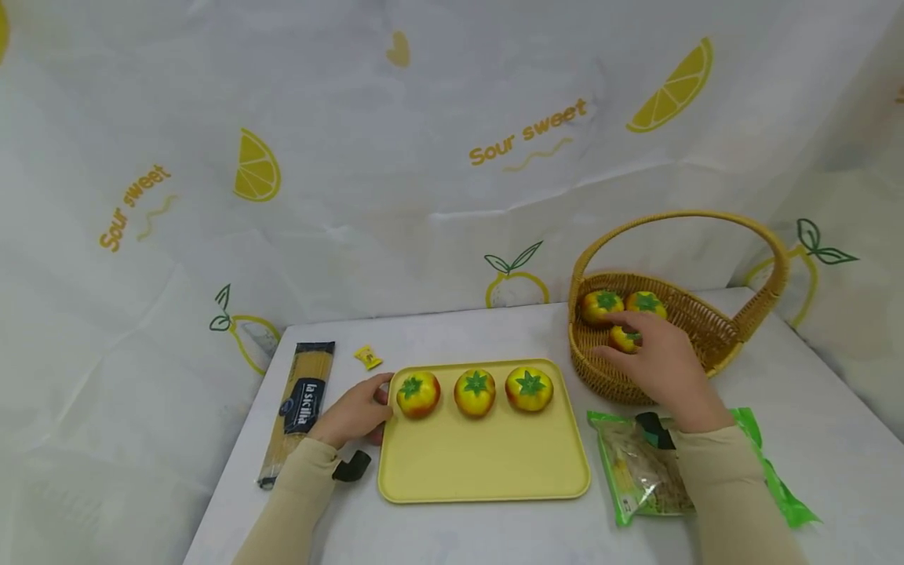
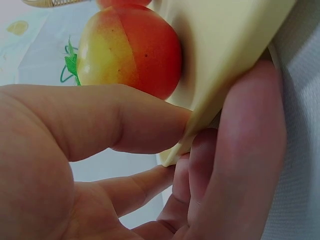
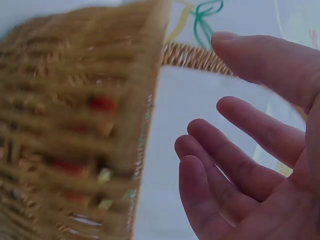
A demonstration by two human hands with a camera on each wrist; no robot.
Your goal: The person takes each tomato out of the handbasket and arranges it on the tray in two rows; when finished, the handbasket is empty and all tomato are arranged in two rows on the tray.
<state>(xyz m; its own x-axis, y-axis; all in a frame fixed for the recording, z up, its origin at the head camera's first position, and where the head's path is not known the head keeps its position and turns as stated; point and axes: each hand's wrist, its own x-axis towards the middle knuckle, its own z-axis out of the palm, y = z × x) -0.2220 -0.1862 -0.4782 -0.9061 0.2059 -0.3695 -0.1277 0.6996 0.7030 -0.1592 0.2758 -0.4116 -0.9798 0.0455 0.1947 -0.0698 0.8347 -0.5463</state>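
Observation:
My left hand (image 1: 355,408) pinches the left rim of a yellow tray (image 1: 483,463), thumb on top and fingers beneath, as the left wrist view shows. Three yellow-red tomatoes with green star-shaped tops lie in a row along the tray's far side; the left tomato (image 1: 418,395) is nearest that hand. Over the near left part of a wicker basket (image 1: 596,377) hovers my right hand (image 1: 660,357), its fingers spread and holding nothing. Inside the basket are three more tomatoes, one tomato (image 1: 625,340) partly hidden by the right hand. The right wrist view shows the thumb apart from the relaxed fingers.
A packet of spaghetti (image 1: 304,408) lies left of the tray, with a small yellow wrapped candy (image 1: 368,357) behind. Under the right forearm is a green-edged clear food bag (image 1: 636,471). The basket's tall handle (image 1: 678,215) arches above it. A printed cloth (image 1: 395,196) hangs behind.

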